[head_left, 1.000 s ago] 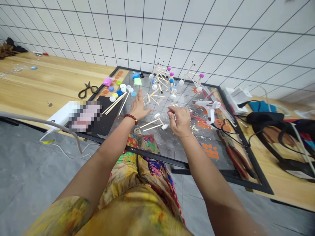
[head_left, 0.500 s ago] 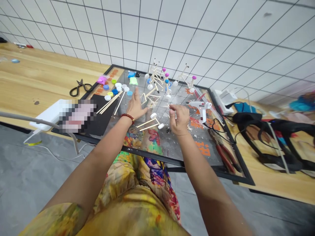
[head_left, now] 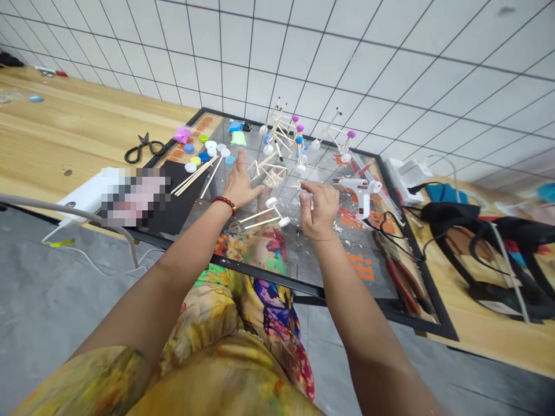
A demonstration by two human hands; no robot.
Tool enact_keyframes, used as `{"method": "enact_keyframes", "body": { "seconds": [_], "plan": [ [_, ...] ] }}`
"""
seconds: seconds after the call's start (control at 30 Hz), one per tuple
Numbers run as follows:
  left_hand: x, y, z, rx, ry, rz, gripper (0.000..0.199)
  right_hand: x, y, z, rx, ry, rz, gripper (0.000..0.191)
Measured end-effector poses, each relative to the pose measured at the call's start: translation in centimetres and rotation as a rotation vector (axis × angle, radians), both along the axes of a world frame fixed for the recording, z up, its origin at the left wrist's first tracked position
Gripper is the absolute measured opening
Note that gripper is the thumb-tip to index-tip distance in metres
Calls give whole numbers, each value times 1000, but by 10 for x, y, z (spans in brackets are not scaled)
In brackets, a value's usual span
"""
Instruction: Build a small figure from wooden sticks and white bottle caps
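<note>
My left hand (head_left: 240, 185), with a red bead bracelet at the wrist, is spread flat above the glass board, its fingers apart and holding nothing. My right hand (head_left: 319, 209) is curled, thumb against fingers, around a small pale stick (head_left: 297, 186) whose tip points left. Between the hands lies a small frame of sticks (head_left: 260, 218) with white round caps at its right end. Just beyond my left hand are joined sticks (head_left: 265, 163). Loose wooden sticks (head_left: 193, 175) and coloured caps (head_left: 211, 152) lie left of that hand.
A white glue gun (head_left: 361, 193) lies right of my right hand, with red-handled pliers (head_left: 405, 283) nearer. Stick models (head_left: 281, 130) with coloured caps stand at the back by the tiled wall. Black scissors (head_left: 143, 148), a white box (head_left: 89, 193) and black straps (head_left: 459, 254) flank the board (head_left: 260, 274).
The camera view has shifted slightly, so the board and the things on it appear a little further right. Both hands keep nearly the same poses.
</note>
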State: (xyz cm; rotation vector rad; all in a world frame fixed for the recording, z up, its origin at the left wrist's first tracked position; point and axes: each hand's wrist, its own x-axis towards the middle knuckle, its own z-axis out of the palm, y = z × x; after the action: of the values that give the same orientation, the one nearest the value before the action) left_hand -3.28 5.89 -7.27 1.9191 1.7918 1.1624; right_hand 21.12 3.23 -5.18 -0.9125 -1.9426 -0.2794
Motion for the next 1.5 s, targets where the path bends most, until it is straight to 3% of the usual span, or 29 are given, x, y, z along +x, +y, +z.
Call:
{"method": "enact_keyframes", "body": {
  "seconds": [0.47, 0.83, 1.5],
  "plan": [
    [0, -1, 0, 29, -53, -10, 127, 4, 0, 1, 30, 48, -43, 36],
    [-1, -1, -3, 33, -43, -9, 127, -2, -5, -5, -17, 26, 55, 29],
    [-2, -2, 1, -33, -32, 6, 122, -8, -10, -6, -81, -42, 112, 31]
  ]
}}
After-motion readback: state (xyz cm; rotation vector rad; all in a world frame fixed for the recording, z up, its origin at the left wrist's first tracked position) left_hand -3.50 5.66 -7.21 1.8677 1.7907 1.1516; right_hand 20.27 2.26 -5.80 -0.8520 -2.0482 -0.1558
